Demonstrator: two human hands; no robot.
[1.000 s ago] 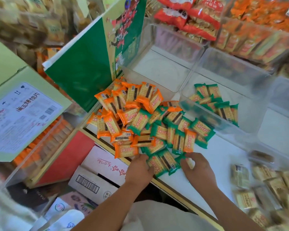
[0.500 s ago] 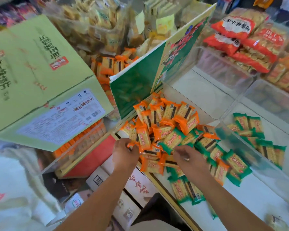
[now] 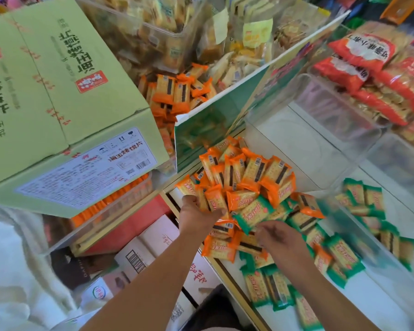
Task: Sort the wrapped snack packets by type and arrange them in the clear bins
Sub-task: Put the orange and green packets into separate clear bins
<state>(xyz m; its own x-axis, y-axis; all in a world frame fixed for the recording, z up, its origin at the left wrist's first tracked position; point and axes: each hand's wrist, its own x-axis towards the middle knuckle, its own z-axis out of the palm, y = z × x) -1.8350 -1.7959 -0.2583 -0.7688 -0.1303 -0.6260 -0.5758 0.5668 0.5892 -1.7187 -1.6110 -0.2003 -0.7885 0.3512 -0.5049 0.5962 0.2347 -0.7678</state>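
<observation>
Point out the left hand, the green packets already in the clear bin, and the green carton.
left hand (image 3: 196, 215), head view, back of the hand.
green packets in the clear bin (image 3: 365, 198), head view, face of one wrapper.
green carton (image 3: 58, 91), head view, top panel.

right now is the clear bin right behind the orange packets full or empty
Empty: the clear bin shows only its bare white floor, while the orange packets lie heaped in front of it.
</observation>
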